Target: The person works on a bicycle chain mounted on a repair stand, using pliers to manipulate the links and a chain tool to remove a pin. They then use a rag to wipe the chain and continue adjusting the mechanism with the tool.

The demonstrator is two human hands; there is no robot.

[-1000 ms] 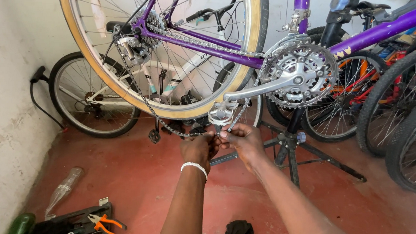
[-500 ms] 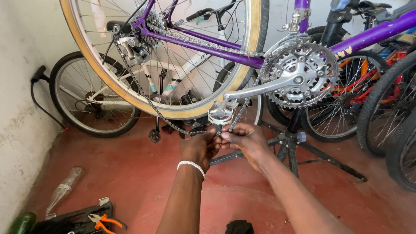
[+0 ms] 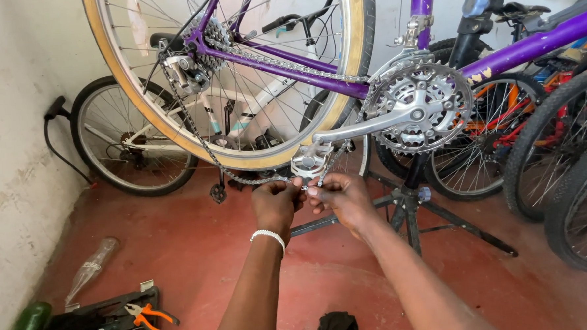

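Since the earlier frames: both hands sit a little lower under the pedal and the view is tilted slightly down; bike, stand and floor items unchanged.

Left hand: fingers curled shut, pinching the slack bicycle chain at its lowest point, just below the silver pedal. White bead bracelet on that wrist.

Right hand: fingertips pressed together on the same chain, touching the left hand's fingertips. Exact link held is too small to tell.

Chain path: from the pinch it rises left and up to the rear derailleur and sprocket cluster; a short run rises right toward the triple chainring. Chain hangs loose in a sagging loop.

Crank arm points down-left from chainring to pedal.

Purple bicycle frame is raised off the floor on a black repair stand, its legs spread on the red floor. Rear wheel with tan sidewall tyre is above the hands.

Behind: white bicycle against the wall at left, more bicycles at right.

Floor, lower left: orange-handled pliers in a dark tool tray, clear plastic bottle lying near the wall, green cylinder at the corner. Dark cloth lies between the forearms
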